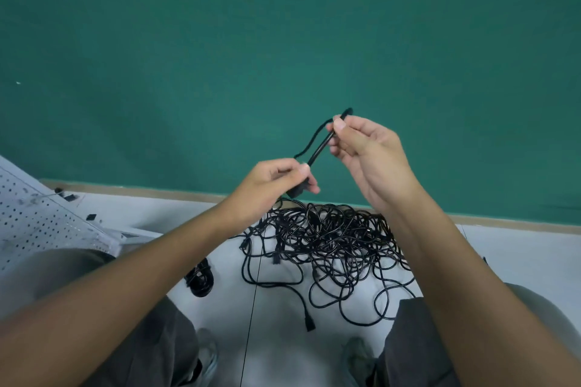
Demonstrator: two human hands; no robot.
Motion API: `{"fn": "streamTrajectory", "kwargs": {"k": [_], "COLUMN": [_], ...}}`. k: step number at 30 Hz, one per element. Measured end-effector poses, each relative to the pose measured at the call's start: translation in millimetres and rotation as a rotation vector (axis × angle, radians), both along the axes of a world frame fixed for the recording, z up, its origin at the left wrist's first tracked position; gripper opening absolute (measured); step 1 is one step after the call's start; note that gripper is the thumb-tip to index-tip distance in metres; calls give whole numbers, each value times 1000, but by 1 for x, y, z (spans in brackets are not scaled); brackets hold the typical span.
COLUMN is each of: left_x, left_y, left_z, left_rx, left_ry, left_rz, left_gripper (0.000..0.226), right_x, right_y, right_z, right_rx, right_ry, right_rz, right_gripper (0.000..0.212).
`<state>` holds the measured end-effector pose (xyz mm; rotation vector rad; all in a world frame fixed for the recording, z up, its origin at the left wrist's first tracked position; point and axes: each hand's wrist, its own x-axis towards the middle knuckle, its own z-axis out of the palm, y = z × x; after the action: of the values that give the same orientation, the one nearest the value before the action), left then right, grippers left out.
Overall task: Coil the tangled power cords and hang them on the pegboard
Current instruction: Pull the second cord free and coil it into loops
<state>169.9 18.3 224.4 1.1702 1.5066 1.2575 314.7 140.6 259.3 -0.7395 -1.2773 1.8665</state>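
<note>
A matte teal wall (283, 25) fills the upper view above a pale, smooth floor (518, 248), where a seated person in grey trousers works over a heap of tangled power cords (330, 242). The glossy black cords lie in loose, overlapping loops between the person's knees, several moulded plugs poking out at the edges. At left, a white perforated pegboard (41, 223) leans at a tilt, with no cords visible on the part in view. One small bundle (199, 280), apparently already coiled, rests on the floor beside the left knee, suggesting the job is in its early stage with most of the heap still to be sorted and everything still to be hung. Raised above the heap, the left hand (270, 185) grips a plug end while the right hand (364, 151) pinches the same thin cord (317, 148) higher up between thumb and fingers, a short doubled length stretched between them.
</note>
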Motion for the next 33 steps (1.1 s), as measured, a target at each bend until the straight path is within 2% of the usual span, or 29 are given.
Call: {"fn": "streamTrajectory", "kwargs": {"k": [3, 8, 12, 15, 18, 21, 23, 26, 33], "left_x": [1, -13, -30, -44, -59, -70, -73, -72, -70], "left_y": [5, 22, 26, 29, 31, 32, 31, 32, 42], "left_z": [-3, -1, 1, 3, 4, 3, 4, 5, -11], "left_rx": [47, 62, 33, 5, -11, -30, -85, -190, -132], "left_ry": [-12, -88, -303, -446, -549, -596, -597, -517, -275], "left_rz": [-29, -14, 12, 30, 35, 27, 12, 12, 117], "left_gripper": [22, 22, 24, 24, 24, 25, 35, 56, 65], "right_x": [5, -2, -13, -25, -37, -44, -47, -48, -49], "right_y": [5, 6, 9, 11, 11, 11, 9, 4, -1], "right_z": [-17, -41, -57, -65, -72, -75, -73, -60, -38], "right_rx": [-1, 86, 307, 377, 347, 329, 260, 136, 112], "right_ry": [-158, -400, -574, -638, -656, -660, -614, -498, -416], "right_rz": [-80, -179, -242, -118, -4, 33, 8, -35, 31], "right_gripper": [21, 16, 30, 24, 7, 10, 8, 8, 6]}}
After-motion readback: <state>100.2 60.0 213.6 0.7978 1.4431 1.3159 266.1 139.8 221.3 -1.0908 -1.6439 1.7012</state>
